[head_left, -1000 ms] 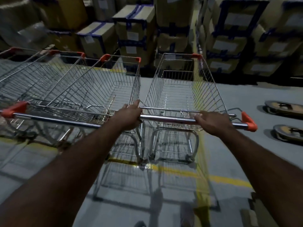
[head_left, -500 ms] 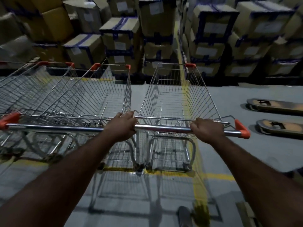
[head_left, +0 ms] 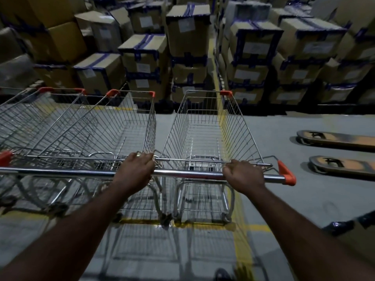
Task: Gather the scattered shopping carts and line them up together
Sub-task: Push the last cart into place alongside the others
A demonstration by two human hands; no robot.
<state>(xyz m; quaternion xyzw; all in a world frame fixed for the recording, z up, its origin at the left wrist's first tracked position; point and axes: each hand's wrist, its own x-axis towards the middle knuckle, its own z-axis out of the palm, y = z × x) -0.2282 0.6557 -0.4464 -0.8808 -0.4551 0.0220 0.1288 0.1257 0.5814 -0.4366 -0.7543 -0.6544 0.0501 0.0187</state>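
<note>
A wire shopping cart (head_left: 205, 126) with orange corner caps stands straight ahead of me. My left hand (head_left: 135, 169) and my right hand (head_left: 244, 176) both grip its steel handle bar (head_left: 186, 175), one near each end. Close on its left stands a second cart (head_left: 113, 126), basket side nearly touching the first. A third cart (head_left: 30, 116) is further left, partly cut off by the frame. All baskets hold nothing.
Stacked cardboard boxes (head_left: 188, 47) with blue tape wall off the far side. Two pallet jack forks (head_left: 341, 151) lie on the floor at the right. Yellow floor lines (head_left: 239, 236) cross under the cart. A dark wrapped object (head_left: 345, 226) sits at lower right.
The cart I hold has rolled forward toward the boxes and drawn level beside the left cart. Both hands kept their grip on the handle.
</note>
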